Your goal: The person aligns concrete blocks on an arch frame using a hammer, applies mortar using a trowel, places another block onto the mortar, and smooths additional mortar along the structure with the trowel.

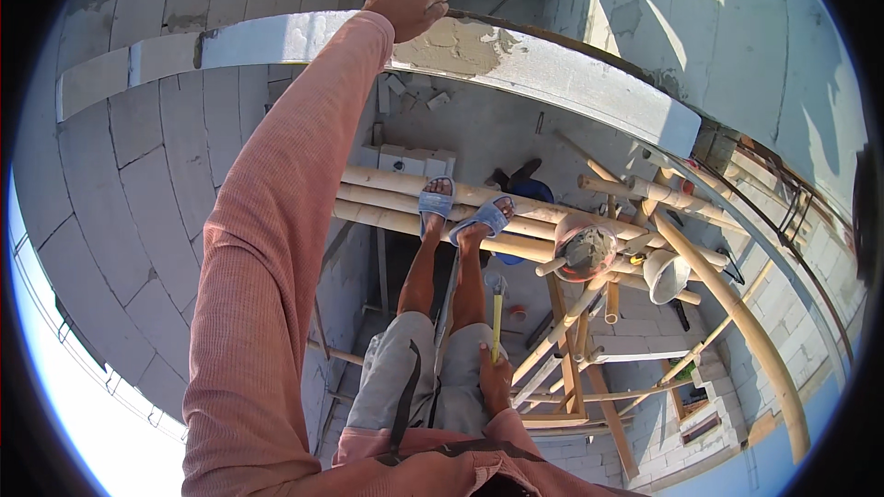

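Nearby, the ribbed pink sleeve (262,230) of your left arm stretched forward across much of the view, while your right hand (497,379), low beside your grey shorts (391,377), was closed around the yellow handle of a metal-headed tool (498,317). At the end of your reach, your left hand (410,11) lay at the upper edge of the long pale block course (589,83), its fingers loosely spread and bent, with nothing visible in its grasp; whether it pressed on that edge, you could not tell. Just beside it, a rough grey-brown mortar patch (456,46) broke up the smooth, pale face. Your footing was narrow: both blue sandals (436,201) stood on round, smooth bamboo poles (378,212), and open space dropped away on both sides of them. Right of your feet, a round bucket (573,224) of wet grey mortar and a tilted whitish bucket (656,283) crowded the poles, and a thick curved bamboo pole (737,313) slanted past, limiting room on that side. Farther off, flat block masonry (161,138) with thin joints rose at left, and well below lay the dusty grey floor (479,133).
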### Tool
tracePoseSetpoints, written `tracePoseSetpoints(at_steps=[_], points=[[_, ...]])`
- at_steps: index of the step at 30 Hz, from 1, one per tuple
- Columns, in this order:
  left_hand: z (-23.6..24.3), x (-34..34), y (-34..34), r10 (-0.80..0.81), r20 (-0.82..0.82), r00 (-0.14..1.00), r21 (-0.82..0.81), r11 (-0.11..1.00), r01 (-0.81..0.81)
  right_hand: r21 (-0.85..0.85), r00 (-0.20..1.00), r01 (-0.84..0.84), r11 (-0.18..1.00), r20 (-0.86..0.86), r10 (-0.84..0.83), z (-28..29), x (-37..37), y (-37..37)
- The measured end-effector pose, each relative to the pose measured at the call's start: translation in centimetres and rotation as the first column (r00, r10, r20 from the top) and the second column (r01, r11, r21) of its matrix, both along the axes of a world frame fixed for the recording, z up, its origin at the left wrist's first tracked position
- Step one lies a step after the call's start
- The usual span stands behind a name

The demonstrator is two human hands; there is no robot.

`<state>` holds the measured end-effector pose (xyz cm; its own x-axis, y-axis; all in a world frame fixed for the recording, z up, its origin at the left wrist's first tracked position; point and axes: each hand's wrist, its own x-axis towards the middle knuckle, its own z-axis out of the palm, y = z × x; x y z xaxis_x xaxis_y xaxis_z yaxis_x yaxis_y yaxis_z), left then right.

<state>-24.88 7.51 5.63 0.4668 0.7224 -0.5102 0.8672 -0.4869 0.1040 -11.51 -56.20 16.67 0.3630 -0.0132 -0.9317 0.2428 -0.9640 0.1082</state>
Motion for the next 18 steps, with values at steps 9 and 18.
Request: tracePoseSetpoints(at_steps=[9,18], points=[[-1.3,-1.6,0.3,-0.027,-0.092,0.995,-0.098,0.995,0.018,-0.022,0.999,-0.039,0.999,0.03,0.04,1.2,-1.5,2.6],[-2.2,-5.1,-0.8,-0.24,-0.047,0.97,0.112,0.963,0.244,-0.049,1.0,0.03,0.998,0.005,-0.03,1.8,-2.6,3.9]])
